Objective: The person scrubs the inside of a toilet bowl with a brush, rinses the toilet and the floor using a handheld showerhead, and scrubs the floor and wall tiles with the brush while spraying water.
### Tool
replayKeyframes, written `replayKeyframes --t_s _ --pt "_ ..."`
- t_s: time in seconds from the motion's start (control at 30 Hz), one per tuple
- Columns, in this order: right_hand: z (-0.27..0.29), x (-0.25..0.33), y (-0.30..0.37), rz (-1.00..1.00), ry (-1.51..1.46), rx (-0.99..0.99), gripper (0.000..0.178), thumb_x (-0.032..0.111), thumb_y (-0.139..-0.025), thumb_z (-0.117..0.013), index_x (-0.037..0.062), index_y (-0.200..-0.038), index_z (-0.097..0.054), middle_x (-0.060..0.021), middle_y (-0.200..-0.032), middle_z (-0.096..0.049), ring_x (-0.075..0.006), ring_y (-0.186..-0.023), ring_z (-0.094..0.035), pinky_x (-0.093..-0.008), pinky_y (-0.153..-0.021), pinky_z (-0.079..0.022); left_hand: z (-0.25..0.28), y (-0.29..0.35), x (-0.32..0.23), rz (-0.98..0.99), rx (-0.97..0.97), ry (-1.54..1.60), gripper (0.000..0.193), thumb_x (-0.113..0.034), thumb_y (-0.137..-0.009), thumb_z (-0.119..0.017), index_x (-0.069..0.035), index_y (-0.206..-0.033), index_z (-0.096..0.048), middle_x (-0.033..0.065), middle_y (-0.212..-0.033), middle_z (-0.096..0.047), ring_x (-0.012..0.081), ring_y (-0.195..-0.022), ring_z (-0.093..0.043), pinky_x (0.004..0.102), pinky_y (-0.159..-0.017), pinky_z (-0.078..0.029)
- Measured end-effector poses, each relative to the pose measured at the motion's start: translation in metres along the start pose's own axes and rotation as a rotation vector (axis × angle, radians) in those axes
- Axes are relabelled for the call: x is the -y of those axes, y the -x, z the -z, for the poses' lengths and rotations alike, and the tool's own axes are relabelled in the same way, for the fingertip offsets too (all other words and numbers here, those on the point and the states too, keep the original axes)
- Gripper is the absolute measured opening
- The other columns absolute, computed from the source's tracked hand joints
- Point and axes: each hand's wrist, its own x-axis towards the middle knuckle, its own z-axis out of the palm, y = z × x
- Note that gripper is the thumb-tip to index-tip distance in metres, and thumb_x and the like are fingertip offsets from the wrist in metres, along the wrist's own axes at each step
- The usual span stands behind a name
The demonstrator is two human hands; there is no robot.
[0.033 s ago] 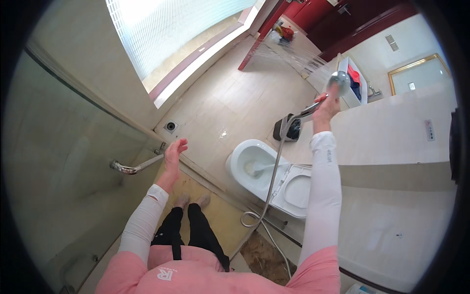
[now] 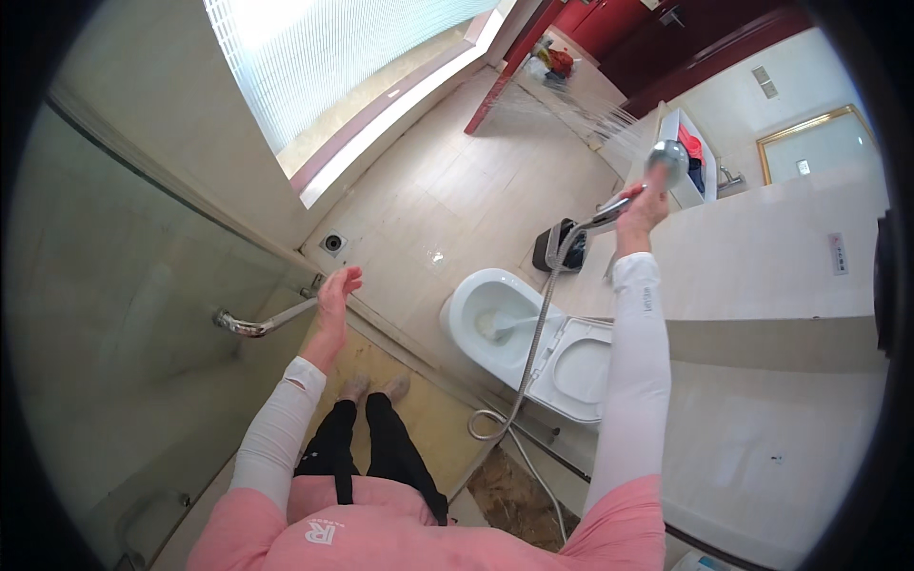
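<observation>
From where I stand, take the white toilet (image 2: 460, 306) as the landmark: beyond it and to its right, the person's right hand (image 2: 644, 219) is wrapped around the handle of a chrome shower head (image 2: 669, 163), arm stretched well out. Rinsing seems to be the step in hand, for a fan of water (image 2: 609, 122) flies from the head toward the red-edged panel (image 2: 489, 101) on the toilet's far side; exactly where it lands I can't make out. The metal hose (image 2: 539, 333) loops down across the toilet's hinge area, passing in front of the black bin (image 2: 573, 255) just beyond the bowl. To the toilet's left, the left hand (image 2: 335, 305) is raised and holds nothing, fingers loosely straight, near a metal handle (image 2: 255, 327); whether they touch I can't tell. Shifting the spray, I'd judge, calls for a turn of the right wrist, a firm wet grip, and enough slack that the hose doesn't snag at the toilet.
</observation>
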Motion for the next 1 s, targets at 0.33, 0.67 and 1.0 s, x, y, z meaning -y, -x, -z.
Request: replayKeyframes --t_s 0.33,0.67,1.0 --pt "0.090 -0.027 -0.050 -0.356 -0.039 -0.135 0.051 0.055 -0.078 -0.061 0.0062 -0.074 -0.048 0.0003 -0.050 -0.040 -0.0116 -0.039 -0.040 -0.0246 -0.039 -0.038 0.032 0.007 -0.012 -0.046 -0.120 -0.041 0.028 -0.022 -0.094 -0.042 -0.002 -0.109 -0.055 0.0076 -0.103 -0.060 0.0176 -0.093 -0.057 0.0306 -0.088 -0.042" --pt "0.100 -0.143 0.007 -0.732 -0.028 0.175 0.040 0.051 -0.080 -0.060 0.0128 -0.074 -0.049 0.0066 -0.047 -0.036 -0.0071 -0.038 -0.035 -0.0235 -0.038 -0.033 0.054 0.031 0.028 0.002 -0.172 -0.037 0.025 -0.018 -0.094 -0.042 -0.001 -0.105 -0.056 0.0083 -0.102 -0.060 0.0186 -0.095 -0.056 0.0307 -0.090 -0.043" --pt "0.087 -0.215 0.126 -0.623 0.239 0.516 0.019 0.010 -0.077 -0.066 0.0027 -0.091 -0.054 -0.0005 -0.061 -0.052 -0.0103 -0.045 -0.050 -0.0242 -0.041 -0.040 -0.136 0.017 0.030 -0.777 0.565 -0.962 0.031 -0.017 -0.088 -0.048 -0.004 -0.116 -0.055 0.0105 -0.127 -0.050 0.0283 -0.125 -0.038 0.0378 -0.102 -0.031"
